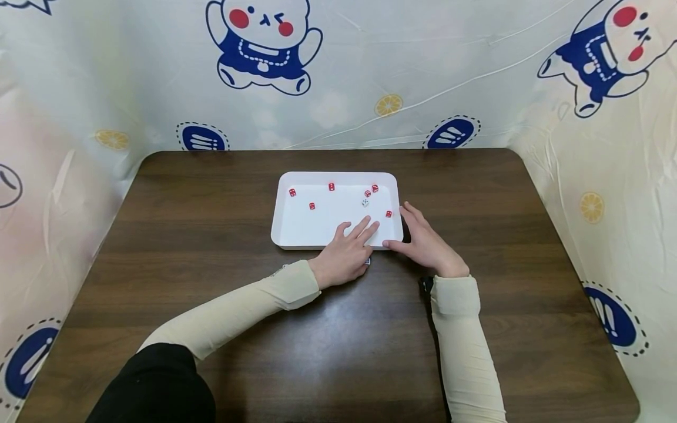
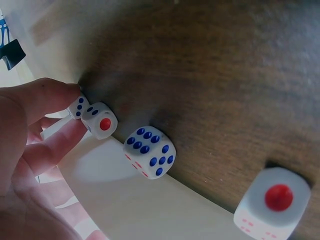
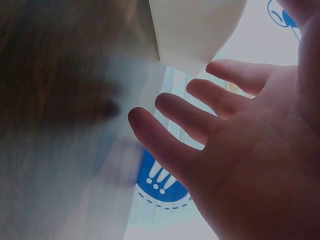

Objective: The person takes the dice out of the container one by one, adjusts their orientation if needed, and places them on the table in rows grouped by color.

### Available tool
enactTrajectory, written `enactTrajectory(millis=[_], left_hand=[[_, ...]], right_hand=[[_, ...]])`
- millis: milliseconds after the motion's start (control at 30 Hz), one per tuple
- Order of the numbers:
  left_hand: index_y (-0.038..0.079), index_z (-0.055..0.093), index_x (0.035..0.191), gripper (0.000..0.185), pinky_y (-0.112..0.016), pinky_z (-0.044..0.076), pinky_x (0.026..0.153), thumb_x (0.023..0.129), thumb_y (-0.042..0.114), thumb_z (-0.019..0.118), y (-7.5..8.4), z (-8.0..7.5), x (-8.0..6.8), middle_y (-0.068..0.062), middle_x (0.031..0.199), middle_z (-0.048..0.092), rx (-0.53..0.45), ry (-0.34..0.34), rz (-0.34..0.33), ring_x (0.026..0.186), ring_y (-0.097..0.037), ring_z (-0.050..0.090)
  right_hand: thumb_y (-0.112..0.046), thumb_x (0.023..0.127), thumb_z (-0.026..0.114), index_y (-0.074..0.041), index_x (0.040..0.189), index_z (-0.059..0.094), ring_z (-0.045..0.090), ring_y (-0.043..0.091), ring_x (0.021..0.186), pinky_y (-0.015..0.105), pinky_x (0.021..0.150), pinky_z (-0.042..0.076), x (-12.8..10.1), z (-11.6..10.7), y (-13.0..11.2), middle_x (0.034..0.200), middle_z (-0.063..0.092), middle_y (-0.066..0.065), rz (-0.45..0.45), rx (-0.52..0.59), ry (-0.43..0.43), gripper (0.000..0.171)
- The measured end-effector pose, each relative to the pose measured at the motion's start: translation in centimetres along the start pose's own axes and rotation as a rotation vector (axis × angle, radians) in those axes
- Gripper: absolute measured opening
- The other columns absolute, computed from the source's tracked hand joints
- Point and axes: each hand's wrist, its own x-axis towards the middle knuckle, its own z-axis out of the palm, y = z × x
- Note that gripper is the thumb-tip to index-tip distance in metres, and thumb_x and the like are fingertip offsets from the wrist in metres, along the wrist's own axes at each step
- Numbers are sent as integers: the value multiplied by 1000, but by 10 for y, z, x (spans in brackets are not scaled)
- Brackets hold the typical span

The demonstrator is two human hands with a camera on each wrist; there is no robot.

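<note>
Two hands over a white tray [image 1: 296, 238] on the dark wooden counter [image 1: 211, 247] in the head view. Left hand [image 1: 346, 255] laid across the tray's near rim, two fingers [image 1: 365, 228] stretched straight onto the tray floor, thumb side down near the counter. Small white die [image 1: 367, 261] just peeping out beneath that hand, at the rim's outer edge. Right hand [image 1: 425, 241] flat and relaxed against the tray's near right corner, thumb along the near rim, fingers along the right wall, gripping nothing. Six red dice [image 1: 331, 187] scattered over the tray's far half, one white die with dark pips [image 1: 365, 202] among them, all well apart from the fingertips except the red one [image 1: 388, 214] near the right wall, close to the right hand.

Left wrist view: thumb and a finger [image 2: 47, 97] pinching a small white die [image 2: 78, 106], blue pips showing, right at the tray's edge. Touching it, a second white die [image 2: 100, 120] with a red single pip. Just beside, free, a six-pip white die [image 2: 149, 151]; farther off, another red-pip die [image 2: 272, 205] at the lower right.

Right wrist view: open palm [image 3: 250, 150], fingers [image 3: 160, 140] spread and straight, nothing grasped, tray corner [image 3: 195, 30] above the fingertips.
</note>
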Motion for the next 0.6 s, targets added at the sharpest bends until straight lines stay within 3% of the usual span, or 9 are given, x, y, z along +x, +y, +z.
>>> enactTrajectory(millis=[600], left_hand=[[13, 72, 109, 29, -57, 30, 106, 89, 34, 66, 0, -1, 0, -14, 157, 31, 12, -8, -1, 148, -32, 20]], right_hand=[[-51, 86, 66, -10, 156, 15, 17, 35, 148, 55, 114, 26, 0, 0, -1, 163, 7, 13, 10, -2, -8, 95]])
